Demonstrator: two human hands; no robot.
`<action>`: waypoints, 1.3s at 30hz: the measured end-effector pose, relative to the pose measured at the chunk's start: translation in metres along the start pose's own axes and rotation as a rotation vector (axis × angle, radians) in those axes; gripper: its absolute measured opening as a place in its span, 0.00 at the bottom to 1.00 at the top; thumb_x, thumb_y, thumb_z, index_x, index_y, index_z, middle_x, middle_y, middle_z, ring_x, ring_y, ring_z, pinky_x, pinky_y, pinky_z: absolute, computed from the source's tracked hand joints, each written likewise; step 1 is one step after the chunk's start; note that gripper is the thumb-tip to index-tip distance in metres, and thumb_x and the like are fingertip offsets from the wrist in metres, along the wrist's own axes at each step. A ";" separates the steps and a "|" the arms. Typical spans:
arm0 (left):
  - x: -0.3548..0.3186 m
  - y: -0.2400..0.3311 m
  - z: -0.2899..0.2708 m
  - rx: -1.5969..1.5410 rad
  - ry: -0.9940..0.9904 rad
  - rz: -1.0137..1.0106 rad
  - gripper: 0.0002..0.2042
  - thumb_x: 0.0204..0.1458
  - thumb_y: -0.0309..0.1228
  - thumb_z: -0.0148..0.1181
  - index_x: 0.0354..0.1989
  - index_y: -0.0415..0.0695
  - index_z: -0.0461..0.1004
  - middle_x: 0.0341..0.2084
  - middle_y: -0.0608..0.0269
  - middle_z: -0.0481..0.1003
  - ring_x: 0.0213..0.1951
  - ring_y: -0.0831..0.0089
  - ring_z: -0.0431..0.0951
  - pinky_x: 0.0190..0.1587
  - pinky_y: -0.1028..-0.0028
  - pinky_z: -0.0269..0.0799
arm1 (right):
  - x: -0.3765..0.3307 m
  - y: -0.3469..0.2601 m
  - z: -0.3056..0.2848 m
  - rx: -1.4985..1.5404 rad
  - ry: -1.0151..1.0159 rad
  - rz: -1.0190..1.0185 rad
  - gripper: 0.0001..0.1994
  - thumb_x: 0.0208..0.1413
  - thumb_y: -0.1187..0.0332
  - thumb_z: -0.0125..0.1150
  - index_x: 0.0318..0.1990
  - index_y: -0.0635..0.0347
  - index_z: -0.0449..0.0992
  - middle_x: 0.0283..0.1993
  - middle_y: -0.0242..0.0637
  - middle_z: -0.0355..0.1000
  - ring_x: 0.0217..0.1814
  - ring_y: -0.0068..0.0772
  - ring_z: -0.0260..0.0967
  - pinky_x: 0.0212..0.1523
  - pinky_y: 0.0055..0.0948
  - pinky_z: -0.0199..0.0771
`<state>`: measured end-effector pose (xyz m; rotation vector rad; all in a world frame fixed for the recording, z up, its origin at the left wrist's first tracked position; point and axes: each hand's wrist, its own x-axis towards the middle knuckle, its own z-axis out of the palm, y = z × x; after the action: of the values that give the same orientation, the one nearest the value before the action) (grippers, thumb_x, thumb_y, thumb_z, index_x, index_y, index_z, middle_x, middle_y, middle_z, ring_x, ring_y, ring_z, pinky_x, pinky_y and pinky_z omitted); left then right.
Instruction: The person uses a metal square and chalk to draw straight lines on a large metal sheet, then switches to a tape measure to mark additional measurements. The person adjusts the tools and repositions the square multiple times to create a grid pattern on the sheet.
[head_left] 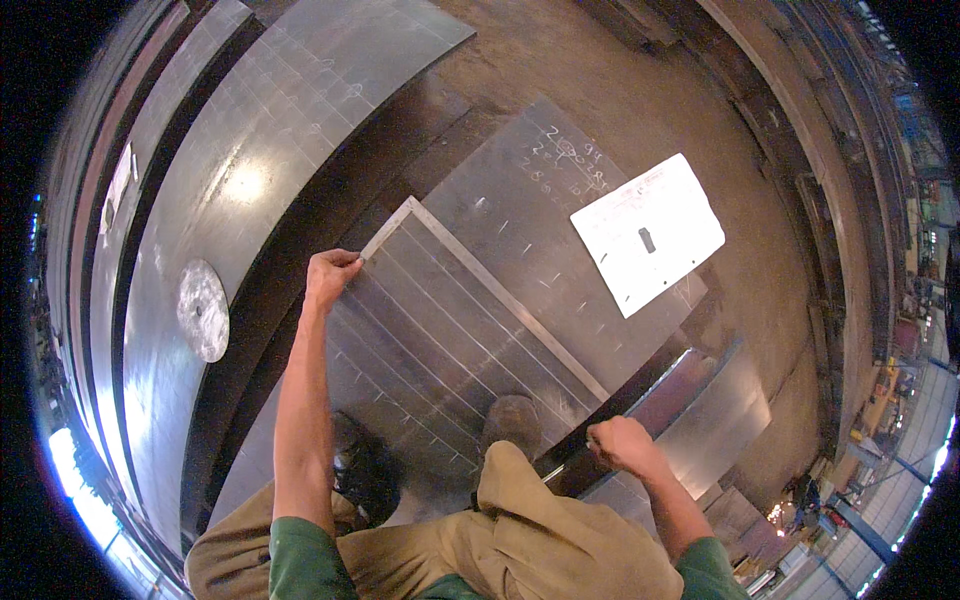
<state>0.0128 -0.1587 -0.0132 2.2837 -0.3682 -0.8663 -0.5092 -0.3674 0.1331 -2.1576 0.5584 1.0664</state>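
On the flat grey steel plate (562, 285) lies a pale L-shaped metal square (507, 300). The left hand (332, 278) pinches its short arm's end. The right hand (624, 444) is curled near the long arm's end; whether its fingers grip anything cannot be determined.

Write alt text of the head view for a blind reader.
A person's left hand holds one end of an L-shaped metal square lying on a line-marked metal sheet; the right hand is curled near the square's other end. White paper, bearing a small dark object, lies at upper right.
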 end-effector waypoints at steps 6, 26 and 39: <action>-0.007 0.008 -0.003 0.053 0.013 -0.006 0.11 0.48 0.29 0.71 0.40 0.40 0.84 0.31 0.58 0.83 0.34 0.71 0.82 0.40 0.72 0.75 | 0.063 -0.041 -0.118 0.146 0.470 -0.250 0.06 0.57 0.71 0.56 0.39 0.63 0.72 0.31 0.53 0.72 0.34 0.60 0.71 0.35 0.49 0.71; -0.010 0.018 0.004 0.057 0.044 -0.124 0.11 0.47 0.32 0.72 0.39 0.46 0.86 0.33 0.58 0.84 0.36 0.68 0.83 0.43 0.69 0.75 | 0.287 -0.172 -0.170 -0.116 0.840 -0.400 0.16 0.58 0.72 0.52 0.54 0.62 0.73 0.38 0.44 0.76 0.43 0.50 0.75 0.42 0.45 0.78; -0.006 0.011 0.002 0.114 0.059 -0.070 0.11 0.47 0.32 0.72 0.39 0.44 0.85 0.33 0.57 0.84 0.36 0.68 0.84 0.42 0.70 0.76 | 0.257 -0.160 -0.175 -0.111 0.609 -0.324 0.11 0.59 0.71 0.50 0.43 0.65 0.76 0.34 0.56 0.76 0.40 0.60 0.76 0.40 0.53 0.76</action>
<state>0.0065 -0.1649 -0.0037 2.4346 -0.3209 -0.8299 -0.1691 -0.4034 0.0622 -2.5605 0.3931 0.2601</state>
